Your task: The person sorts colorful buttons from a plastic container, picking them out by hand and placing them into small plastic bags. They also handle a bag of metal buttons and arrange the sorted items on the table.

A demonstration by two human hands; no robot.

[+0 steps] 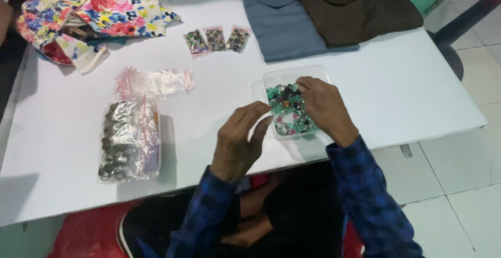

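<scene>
- At about ten o'clock from my hands I see a crumpled floral cloth (88, 18), bright red, yellow and blue, lying at the far left of the white table (407, 91).
- At nine o'clock lies a large clear bag of dull metal buttons (128, 140), with a loose heap of empty small zip bags (154, 83) just beyond it.
- At eleven o'clock three small filled zip bags (216, 39) sit side by side, each packed with dark mixed buttons.
- My left hand (240, 143) hovers at the near left corner of the clear plastic tub (284, 76), fingers curled with the tips drawn together; whether it pinches anything I cannot tell.
- The tub stands at the middle of the table, near the front edge. It is a shallow, transparent rectangle, filled with small buttons (287, 112) in green, black, pink and pearly white.
- My right hand (326, 106) rests over the tub's right side, fingertips bent down into the buttons, touching them.
- At one o'clock lie folded garments: a blue one (279, 23) and a brown one (355, 7).
</scene>
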